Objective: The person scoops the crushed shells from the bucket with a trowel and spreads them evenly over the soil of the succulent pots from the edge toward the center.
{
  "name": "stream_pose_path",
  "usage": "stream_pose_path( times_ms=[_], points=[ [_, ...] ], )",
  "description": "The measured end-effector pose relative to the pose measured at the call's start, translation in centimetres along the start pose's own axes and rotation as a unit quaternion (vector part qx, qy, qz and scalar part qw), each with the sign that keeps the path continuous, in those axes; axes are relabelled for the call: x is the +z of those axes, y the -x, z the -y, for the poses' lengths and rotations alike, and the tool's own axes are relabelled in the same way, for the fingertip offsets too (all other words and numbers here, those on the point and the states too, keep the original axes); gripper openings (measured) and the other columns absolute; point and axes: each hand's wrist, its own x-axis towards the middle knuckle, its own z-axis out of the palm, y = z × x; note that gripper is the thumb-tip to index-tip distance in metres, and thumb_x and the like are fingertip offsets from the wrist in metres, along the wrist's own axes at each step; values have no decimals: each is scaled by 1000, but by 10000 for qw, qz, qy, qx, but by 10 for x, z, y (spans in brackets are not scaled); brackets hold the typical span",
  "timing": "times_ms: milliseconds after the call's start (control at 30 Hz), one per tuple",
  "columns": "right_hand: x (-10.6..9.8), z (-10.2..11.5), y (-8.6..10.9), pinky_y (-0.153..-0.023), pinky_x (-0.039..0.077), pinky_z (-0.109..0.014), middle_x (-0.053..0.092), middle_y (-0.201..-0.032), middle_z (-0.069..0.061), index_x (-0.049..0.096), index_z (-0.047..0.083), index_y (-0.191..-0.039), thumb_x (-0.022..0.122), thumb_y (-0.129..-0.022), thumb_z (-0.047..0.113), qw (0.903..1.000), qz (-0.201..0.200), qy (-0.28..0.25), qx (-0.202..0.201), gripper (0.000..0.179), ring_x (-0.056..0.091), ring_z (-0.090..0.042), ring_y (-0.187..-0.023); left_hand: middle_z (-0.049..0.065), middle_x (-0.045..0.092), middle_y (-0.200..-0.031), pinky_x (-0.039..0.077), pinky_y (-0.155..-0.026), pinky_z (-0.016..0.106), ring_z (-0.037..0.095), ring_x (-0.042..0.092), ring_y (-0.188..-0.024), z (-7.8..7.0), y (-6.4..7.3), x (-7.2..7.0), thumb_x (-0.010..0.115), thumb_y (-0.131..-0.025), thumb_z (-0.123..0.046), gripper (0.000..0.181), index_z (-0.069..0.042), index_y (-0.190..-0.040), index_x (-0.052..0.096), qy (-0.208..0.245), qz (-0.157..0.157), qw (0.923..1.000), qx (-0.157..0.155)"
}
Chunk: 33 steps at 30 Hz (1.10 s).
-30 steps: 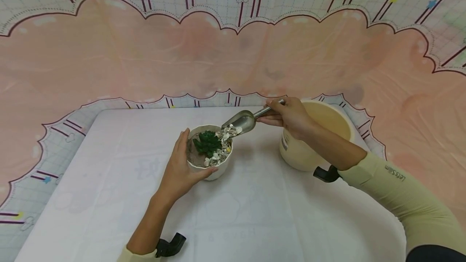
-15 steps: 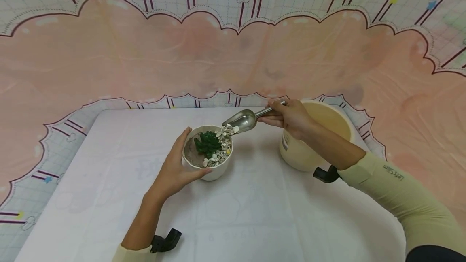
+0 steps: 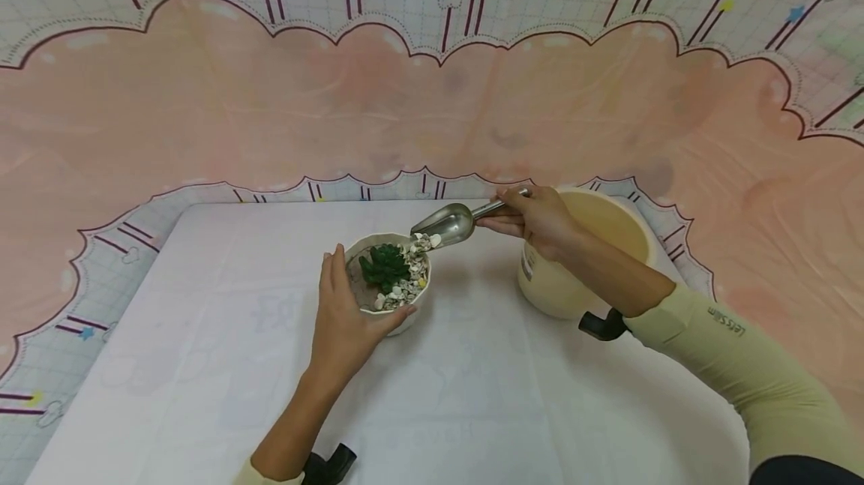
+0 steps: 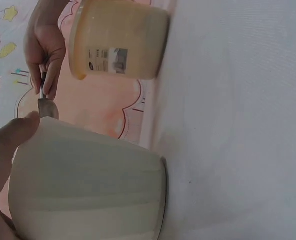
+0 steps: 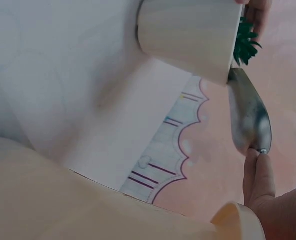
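Observation:
A small white flower pot (image 3: 401,322) with a faceted wall stands on the white table. In it a dark green succulent (image 3: 384,266) sits in grey-brown soil, with pale gravel (image 3: 400,292) along its right side. My left hand (image 3: 347,324) holds the pot from the left, thumb at the front of the rim and fingers along the far left side. With my right hand (image 3: 536,221) I grip the handle of a metal scoop (image 3: 454,224). Its lip rests right at the pot's right rim, tilted down, with some gravel at its mouth. The right wrist view shows the scoop (image 5: 250,117) from below.
A large cream bucket (image 3: 555,286) with a printed label stands right of the pot, partly behind my right forearm. The white table (image 3: 472,395) has a rounded right edge. A patterned peach cloth (image 3: 270,110) hangs behind it.
The left hand has shifted along the pot's side, its thumb now further right on the rim. The pot moved slightly. Less gravel shows in the scoop than a second ago.

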Motion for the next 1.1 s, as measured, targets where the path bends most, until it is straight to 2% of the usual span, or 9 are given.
stream_pose_path(
  times_ms=[100, 333, 467, 633, 867, 1100],
  points=[
    [1, 0, 0, -86, 60, -35, 77, -92, -18, 55, -10, -119, 46, -114, 11, 10000, -12, -21, -58, 24, 79, -27, -85, 26, 15, -170, 30, -118, 63, 44, 15, -157, 5, -4, -1, 100, -70, -43, 138, -3, -168, 11, 111, 38, 9999, 107],
    [6, 1, 0, -86, 60, -36, 77, -91, -18, 56, -9, -116, 47, -113, 11, 9999, -9, -38, -166, 22, 79, -27, -85, 22, 23, -169, 34, -116, 65, 41, 28, -153, 16, -14, -14, 101, -70, -31, 133, -5, -168, 15, 679, 576, 9956, 304],
    [6, 1, -1, -85, 60, -36, 77, -91, -17, 57, -9, -116, 47, -113, 11, 9998, -29, -11, -195, 22, 79, -26, -84, 22, 19, -170, 31, -117, 66, 41, 20, -156, 15, -16, -18, 100, -71, -27, 131, -5, -168, 14, 795, 742, 9936, 303],
    [7, 1, -1, -85, 60, -36, 77, -91, -18, 58, -9, -115, 47, -113, 9, 9997, -3, -35, -250, 22, 79, -26, -83, 22, 12, -172, 25, -119, 66, 40, 4, -159, 7, -12, -15, 100, -72, -37, 136, -4, -168, 10, 471, 522, 9974, 158],
    [7, 0, -1, -84, 60, -35, 77, -92, -17, 57, -12, -119, 45, -114, 10, 9993, 38, 102, -362, 25, 79, -25, -85, 28, 13, -170, 27, -119, 66, 43, 9, -158, 2, -7, -9, 99, -72, -41, 135, -2, -168, 11, 127, 199, 9995, 187],
    [8, 0, -1, -83, 61, -35, 76, -92, -17, 55, -15, -121, 46, -114, 9, 9993, 29, 45, -374, 27, 79, -25, -84, 27, 18, -170, 27, -119, 67, 45, 13, -157, 8, -11, -10, 99, -72, -36, 132, 1, -167, 14, 237, 255, 9989, 326]
  ],
)
